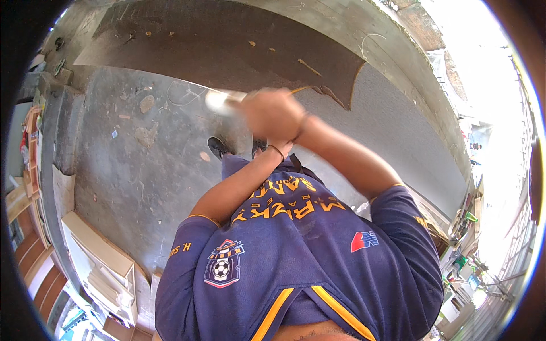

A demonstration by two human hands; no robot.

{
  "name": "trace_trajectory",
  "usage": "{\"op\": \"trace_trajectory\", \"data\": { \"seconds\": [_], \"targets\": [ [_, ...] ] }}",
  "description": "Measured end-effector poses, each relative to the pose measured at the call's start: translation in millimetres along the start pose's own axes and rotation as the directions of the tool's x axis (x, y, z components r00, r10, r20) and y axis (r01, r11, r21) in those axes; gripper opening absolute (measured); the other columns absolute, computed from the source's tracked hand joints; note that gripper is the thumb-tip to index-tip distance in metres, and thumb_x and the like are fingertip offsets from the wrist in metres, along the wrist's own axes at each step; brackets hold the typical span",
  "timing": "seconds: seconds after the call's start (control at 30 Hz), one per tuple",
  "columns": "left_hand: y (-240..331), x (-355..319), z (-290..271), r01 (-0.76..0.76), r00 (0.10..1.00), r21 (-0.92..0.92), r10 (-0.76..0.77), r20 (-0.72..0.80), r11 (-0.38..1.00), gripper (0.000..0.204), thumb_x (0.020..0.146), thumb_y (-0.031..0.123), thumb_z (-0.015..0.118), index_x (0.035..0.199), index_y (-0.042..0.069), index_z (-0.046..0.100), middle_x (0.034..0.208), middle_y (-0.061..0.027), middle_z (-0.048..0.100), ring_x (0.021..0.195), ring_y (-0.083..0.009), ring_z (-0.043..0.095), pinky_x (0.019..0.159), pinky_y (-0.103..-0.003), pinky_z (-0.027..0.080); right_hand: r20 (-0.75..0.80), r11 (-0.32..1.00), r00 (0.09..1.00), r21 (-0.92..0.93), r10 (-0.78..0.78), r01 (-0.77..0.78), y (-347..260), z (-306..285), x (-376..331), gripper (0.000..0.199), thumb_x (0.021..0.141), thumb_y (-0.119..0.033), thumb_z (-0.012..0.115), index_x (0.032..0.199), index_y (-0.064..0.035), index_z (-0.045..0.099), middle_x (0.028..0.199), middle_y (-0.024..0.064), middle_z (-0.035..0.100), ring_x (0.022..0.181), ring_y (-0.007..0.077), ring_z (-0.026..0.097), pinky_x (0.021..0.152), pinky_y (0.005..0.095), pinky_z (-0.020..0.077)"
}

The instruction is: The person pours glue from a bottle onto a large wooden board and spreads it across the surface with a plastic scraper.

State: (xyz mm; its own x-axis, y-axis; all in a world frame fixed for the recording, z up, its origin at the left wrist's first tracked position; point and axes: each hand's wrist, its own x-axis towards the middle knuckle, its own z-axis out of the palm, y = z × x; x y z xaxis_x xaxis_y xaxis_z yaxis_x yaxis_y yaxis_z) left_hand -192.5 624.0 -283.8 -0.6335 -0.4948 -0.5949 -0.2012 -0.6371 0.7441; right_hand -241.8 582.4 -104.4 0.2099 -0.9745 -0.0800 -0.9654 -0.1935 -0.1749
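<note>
My right hand (pixel 273 113) is raised in front of my body, its fingers closed around a short object with a white end (pixel 218 102). Motion smears that object, so its kind does not show. Below and partly behind the right hand is my left hand (pixel 286 146), a dark band on its wrist. Its fingers are hidden, and I cannot tell whether it holds anything. A black strap (pixel 300 166) hangs close to the left hand. Beyond both hands lies a large dark brown sheet (pixel 227 42) with a ragged right end.
Under the brown sheet stretches a grey panel (pixel 392 119). The stained concrete floor (pixel 131 170) spreads to the left, with my dark shoe (pixel 216 146) on it. Wooden box-like pieces (pixel 96 244) stand at lower left. Assorted clutter (pixel 463 267) lines the right side.
</note>
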Motion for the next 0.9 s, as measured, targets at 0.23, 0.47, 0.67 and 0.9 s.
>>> {"op": "trace_trajectory", "data": {
  "seconds": [0.23,0.47,0.67,0.9],
  "targets": [
    [15.2,-18.4,30.4,0.062,0.998,-0.023,-0.061,0.035,0.998,0.028,0.09,0.029,0.057,0.082,0.003,0.063,0.076,-0.0044,0.064,0.063,-0.0107,0.061,0.051,-0.023,0.049,0.07,0.838,0.836,-0.016,0.545,-0.545,151.4,36.0,-85.5,0.044,0.075,-0.016,0.053,0.119,-0.018,0.055,0.081,0.017,0.066,0.079,0.0349,0.065,0.068,0.0454,0.0509],
    [-35.2,-32.9,20.6,-0.117,0.912,0.441,-0.079,0.402,0.89,0.03,0.088,0.033,0.055,0.084,0.006,0.067,0.083,-0.0046,0.067,0.067,-0.0132,0.064,0.054,-0.027,0.048,0.206,0.993,0.978,0.097,0.04,-0.061,5.3,34.2,-37.0,0.039,0.074,-0.013,0.052,0.113,-0.0122,0.058,0.081,0.0145,0.067,0.074,0.0313,0.066,0.062,0.0426,0.0524],
    [-157.3,-72.3,-139.9,0.086,0.981,0.527,-0.165,0.104,0.846,0.033,0.088,0.032,0.054,0.106,0.007,0.065,0.094,-0.0047,0.066,0.081,-0.0126,0.06,0.067,-0.028,0.047,0.072,0.944,0.946,0.076,0.316,-0.322,107.1,-32.9,-82.1,0.042,0.078,-0.022,0.056,0.12,-0.024,0.056,0.094,0.0125,0.067,0.085,0.0307,0.065,0.073,0.0417,0.0517],
    [-324.8,-288.0,-258.6,0.337,0.583,-0.52,-0.608,-0.538,0.784,0.055,0.086,0.053,0.049,0.126,0.016,0.047,0.12,-0.0025,0.059,0.106,-0.0182,0.053,0.089,-0.045,0.037,0.147,0.957,0.945,-0.059,0.291,-0.285,124.4,46.3,-114.2,0.043,0.077,-0.015,0.051,0.119,-0.0184,0.056,0.087,0.0172,0.066,0.081,0.0341,0.064,0.069,0.0438,0.0498]
  ]
}}
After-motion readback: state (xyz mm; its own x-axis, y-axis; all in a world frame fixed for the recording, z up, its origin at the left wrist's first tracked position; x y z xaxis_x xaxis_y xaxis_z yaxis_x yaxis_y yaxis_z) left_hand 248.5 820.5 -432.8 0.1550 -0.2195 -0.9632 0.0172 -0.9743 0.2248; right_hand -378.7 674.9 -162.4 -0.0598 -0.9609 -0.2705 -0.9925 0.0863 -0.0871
